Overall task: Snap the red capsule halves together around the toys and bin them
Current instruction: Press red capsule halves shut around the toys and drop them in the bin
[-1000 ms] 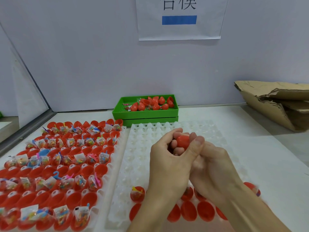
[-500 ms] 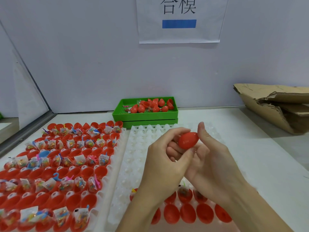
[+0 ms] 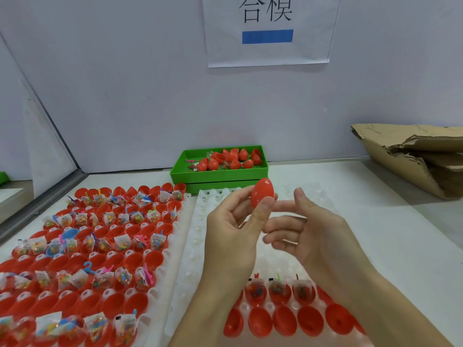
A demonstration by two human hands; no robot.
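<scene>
A: Largest items first?
B: White desk, full width. Far right on it, torn cardboard box. On the wall behind, paper sign with a blue bar.

A: Trays?
B: Left white tray, most pockets holding red capsule halves, many with bagged toys. Middle white tray, mostly bare; its near rows hold open red halves, three with toy bags just behind them. Far centre, green bin stacked on a second one, with closed red capsules inside.

A: Hands?
B: Left hand, raised over the middle tray, pinching a closed red capsule between thumb and fingertips. Right hand, just beside it, fingers loosely extended, grasping nothing; its index finger nearly meets the capsule, contact unclear.

A: Capsule position?
B: In the air, upright, near side of the green bin.
</scene>
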